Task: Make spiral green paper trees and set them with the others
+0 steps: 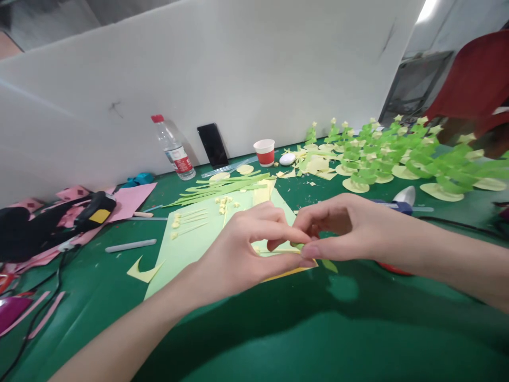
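Observation:
A narrow green paper strip [330, 266] is pinched between the fingertips of my left hand [242, 246] and my right hand [352, 228], which meet above the front edge of a pale green sheet [194, 254]. One end of the strip hangs down below my right thumb; the rest is mostly hidden by my fingers. On the sheet lie thin sticks [193, 217] with small yellow paper stars at their ends, and a cluster of loose yellow stars [223, 204]. Long green paper strips [220, 185] are spread just behind the sheet.
Behind stand a water bottle [175, 151], a phone [212, 144] and a paper cup [264, 153]. Several green paper plants [374, 154] on yellow discs fill the back right. A pale stick [131, 245] and yellow scrap [143, 273] lie left; a black cable [55, 286] runs there.

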### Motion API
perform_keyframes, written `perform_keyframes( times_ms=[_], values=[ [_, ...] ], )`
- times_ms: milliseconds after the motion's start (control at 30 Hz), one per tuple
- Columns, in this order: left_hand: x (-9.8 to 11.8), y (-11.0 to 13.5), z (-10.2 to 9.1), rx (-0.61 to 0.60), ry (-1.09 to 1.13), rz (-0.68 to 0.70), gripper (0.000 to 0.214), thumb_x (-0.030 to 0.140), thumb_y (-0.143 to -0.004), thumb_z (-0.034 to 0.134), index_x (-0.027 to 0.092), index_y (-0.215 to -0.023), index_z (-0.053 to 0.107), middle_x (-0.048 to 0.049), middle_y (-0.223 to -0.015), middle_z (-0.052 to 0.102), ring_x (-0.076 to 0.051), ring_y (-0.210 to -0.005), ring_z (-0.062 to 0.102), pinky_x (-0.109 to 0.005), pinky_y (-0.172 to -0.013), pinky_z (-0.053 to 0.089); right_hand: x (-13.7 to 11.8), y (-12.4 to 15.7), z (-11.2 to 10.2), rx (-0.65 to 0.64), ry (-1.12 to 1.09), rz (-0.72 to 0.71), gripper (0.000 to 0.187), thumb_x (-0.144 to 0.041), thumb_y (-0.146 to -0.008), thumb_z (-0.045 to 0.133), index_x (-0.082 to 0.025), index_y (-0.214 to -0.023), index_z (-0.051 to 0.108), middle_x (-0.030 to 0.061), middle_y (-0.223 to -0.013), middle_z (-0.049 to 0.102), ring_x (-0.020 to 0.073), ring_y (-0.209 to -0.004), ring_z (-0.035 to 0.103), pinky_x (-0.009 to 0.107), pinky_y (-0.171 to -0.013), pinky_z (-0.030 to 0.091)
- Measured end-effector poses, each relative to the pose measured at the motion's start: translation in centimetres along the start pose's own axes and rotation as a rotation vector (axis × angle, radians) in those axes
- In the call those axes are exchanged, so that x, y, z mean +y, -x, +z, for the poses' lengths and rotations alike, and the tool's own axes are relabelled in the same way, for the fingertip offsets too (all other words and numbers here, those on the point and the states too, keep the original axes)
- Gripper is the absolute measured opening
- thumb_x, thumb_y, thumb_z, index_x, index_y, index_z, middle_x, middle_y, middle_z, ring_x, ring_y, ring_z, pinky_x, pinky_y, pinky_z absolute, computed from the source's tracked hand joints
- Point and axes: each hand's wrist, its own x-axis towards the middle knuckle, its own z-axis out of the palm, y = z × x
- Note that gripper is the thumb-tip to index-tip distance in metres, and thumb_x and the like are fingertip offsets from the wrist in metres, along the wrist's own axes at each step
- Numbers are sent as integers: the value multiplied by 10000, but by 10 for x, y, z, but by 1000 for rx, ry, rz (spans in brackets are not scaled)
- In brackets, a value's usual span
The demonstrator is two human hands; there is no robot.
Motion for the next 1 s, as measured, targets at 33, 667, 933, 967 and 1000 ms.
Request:
perform_keyframes(
  times_ms=[33,667,933,967,1000],
  values=[
    [0,0,-1,-14,-6,12,87,129,-723,652,201,-752,693,43,-568,463,-93,-583,410,-209,-514,327,-1,1,-2,-12,-11,21,64,-269,-661,635,-211,-656,608,-23,-675,540,115,-669,463,232,-587,333],
    [2,1,-1,-30,15,-8,72,148,-711,665,216,-725,684,41,-574,477,-97,-581,415,-216,-515,328,-2,4,-4,-82,-26,24,66,-278,-692,626,-218,-666,617,-28,-680,549,106,-669,487,214,-600,367],
    [6,-2,4,5,101,-92,155,134,-627,735,166,-563,597,58,-538,465,-81,-548,388,-206,-509,319,-2,3,-7,-204,-83,17,80,-250,-719,573,-189,-668,567,-16,-687,518,110,-699,476,216,-655,380],
    [6,-2,4,4,119,-107,169,125,-632,729,161,-559,581,60,-546,462,-77,-552,393,-199,-511,321,0,2,-6,-213,-72,1,94,-256,-718,580,-186,-660,557,-18,-684,511,106,-689,463,209,-630,368],
    [6,-1,5,3,132,-120,180,110,-637,722,158,-559,567,63,-557,458,-72,-555,398,-191,-510,322,2,1,-5,-217,-66,-14,107,-267,-718,588,-185,-658,552,-22,-684,507,102,-680,453,203,-604,354]
  ],
)
